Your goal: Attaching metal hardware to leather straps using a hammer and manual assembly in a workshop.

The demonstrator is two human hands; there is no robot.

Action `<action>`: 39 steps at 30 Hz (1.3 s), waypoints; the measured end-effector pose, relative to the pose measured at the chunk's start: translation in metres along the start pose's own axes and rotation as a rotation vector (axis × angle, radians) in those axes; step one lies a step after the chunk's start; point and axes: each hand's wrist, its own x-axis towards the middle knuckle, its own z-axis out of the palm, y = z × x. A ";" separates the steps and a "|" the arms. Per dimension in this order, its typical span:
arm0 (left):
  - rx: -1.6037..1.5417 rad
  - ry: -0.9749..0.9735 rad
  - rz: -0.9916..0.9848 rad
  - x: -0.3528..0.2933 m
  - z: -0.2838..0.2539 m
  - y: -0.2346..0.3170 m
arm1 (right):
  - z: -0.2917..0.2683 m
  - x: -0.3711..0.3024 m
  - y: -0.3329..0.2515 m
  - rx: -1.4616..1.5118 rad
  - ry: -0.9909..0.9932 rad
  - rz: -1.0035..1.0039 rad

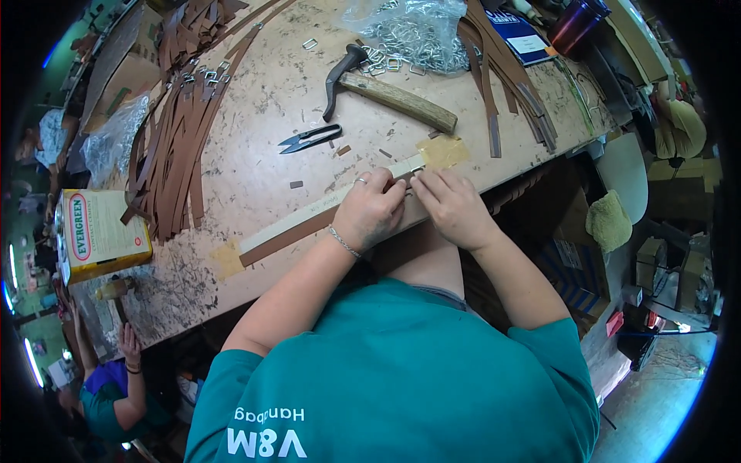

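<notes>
A long brown leather strap (pixel 289 238) lies along the table's near edge, beside a pale strip (pixel 301 214) that is taped down at both ends. My left hand (pixel 372 210) is closed on the strap toward its right end, thumb and fingers pinched. Close beside it, my right hand (pixel 457 207) has its fingers bent and pressed together at the strap's end. Something small and dark, perhaps metal, shows between the fingertips, but they mostly cover it. Beyond the pale strip lie black-handled thread snips (pixel 311 139) and a hammer (pixel 397 100) with a wooden handle.
Bundled brown straps (pixel 174 154) with metal buckles lie at the left, more straps (pixel 513 69) at the right. A clear bag of metal rings (pixel 417 35) is at the back. A metal can (pixel 104 235) stands at the left edge. A co-worker (pixel 116 393) is at lower left.
</notes>
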 end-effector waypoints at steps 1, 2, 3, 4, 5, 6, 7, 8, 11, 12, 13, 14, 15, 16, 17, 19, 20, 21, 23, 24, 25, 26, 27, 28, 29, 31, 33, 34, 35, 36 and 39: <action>-0.019 -0.020 -0.017 0.000 -0.001 0.000 | 0.002 -0.003 -0.002 0.018 -0.025 0.012; -0.018 -0.017 -0.018 0.001 -0.001 -0.001 | 0.003 -0.005 -0.003 0.017 -0.025 0.009; -0.031 -0.014 -0.016 0.002 0.000 -0.002 | 0.003 -0.005 -0.003 -0.014 -0.008 0.007; -0.045 -0.013 -0.018 0.001 -0.001 -0.001 | 0.003 -0.007 -0.005 -0.041 0.007 0.006; -0.044 -0.013 -0.021 0.001 -0.003 -0.001 | 0.001 -0.008 -0.009 -0.040 0.006 0.003; -0.118 -0.007 -0.064 0.002 -0.006 -0.002 | -0.002 -0.007 -0.013 -0.064 -0.020 0.032; -0.197 -0.003 -0.107 0.003 -0.007 -0.004 | -0.002 -0.005 -0.015 -0.089 -0.050 0.064; -0.201 -0.004 -0.109 0.004 -0.007 -0.005 | -0.001 -0.004 -0.015 -0.089 -0.054 0.066; -0.341 0.008 -0.322 0.005 -0.007 -0.006 | 0.000 -0.003 -0.013 -0.123 -0.032 0.035; -0.375 -0.006 -0.388 0.005 -0.008 -0.006 | 0.000 -0.003 -0.009 -0.065 -0.068 0.017; -0.409 -0.019 -0.453 0.006 -0.009 -0.006 | 0.000 -0.003 -0.006 -0.009 -0.103 -0.001; -0.410 -0.017 -0.454 0.006 -0.009 -0.006 | -0.003 -0.002 -0.005 -0.010 -0.104 -0.002; -0.395 -0.009 -0.438 0.006 -0.008 -0.006 | -0.006 -0.001 -0.003 0.024 -0.142 0.002; -0.380 -0.002 -0.420 0.006 -0.008 -0.007 | -0.008 -0.001 -0.003 0.057 -0.179 0.007; -0.382 -0.001 -0.420 0.005 -0.008 -0.008 | -0.008 -0.002 -0.003 0.056 -0.180 0.007; -0.337 0.019 -0.353 0.003 -0.007 -0.010 | -0.006 -0.003 -0.003 0.102 -0.178 0.036; -0.337 0.022 -0.353 0.003 -0.006 -0.011 | -0.006 -0.003 -0.004 0.100 -0.179 0.034; -0.327 0.021 -0.343 0.003 -0.005 -0.011 | -0.005 -0.003 -0.005 0.096 -0.165 0.051; -0.319 0.019 -0.335 0.003 -0.004 -0.011 | -0.005 -0.003 -0.006 0.094 -0.154 0.069; -0.335 0.011 -0.354 0.004 -0.004 -0.011 | -0.005 -0.003 -0.006 0.066 -0.182 0.061; -0.351 0.004 -0.372 0.005 -0.004 -0.011 | -0.006 -0.002 -0.005 0.038 -0.211 0.053; -0.352 0.006 -0.372 0.005 -0.004 -0.011 | -0.005 -0.002 -0.005 0.036 -0.212 0.052; -0.321 0.024 -0.337 0.006 -0.004 -0.011 | -0.005 0.000 -0.003 0.028 -0.205 0.036; -0.290 0.043 -0.301 0.006 -0.005 -0.012 | -0.005 0.001 -0.003 0.020 -0.198 0.021; -0.288 0.048 -0.298 0.005 -0.006 -0.011 | -0.005 0.001 -0.003 0.016 -0.195 0.017; -0.220 0.049 -0.120 0.002 -0.009 -0.009 | -0.007 0.002 -0.003 0.031 -0.175 -0.004; -0.055 -0.037 -0.096 -0.005 -0.013 -0.003 | -0.008 0.004 0.000 0.059 -0.185 0.003; 0.114 -0.129 -0.091 -0.011 -0.018 0.001 | -0.010 0.006 0.001 0.103 -0.203 0.006; 0.125 -0.108 -0.091 -0.017 -0.024 0.004 | -0.013 0.009 0.002 0.179 -0.255 0.040; 0.143 -0.156 -0.080 -0.024 -0.032 0.007 | -0.014 0.013 0.004 0.167 -0.247 0.021; 0.161 -0.192 -0.083 -0.040 -0.041 0.011 | -0.017 0.026 0.002 0.117 -0.316 -0.054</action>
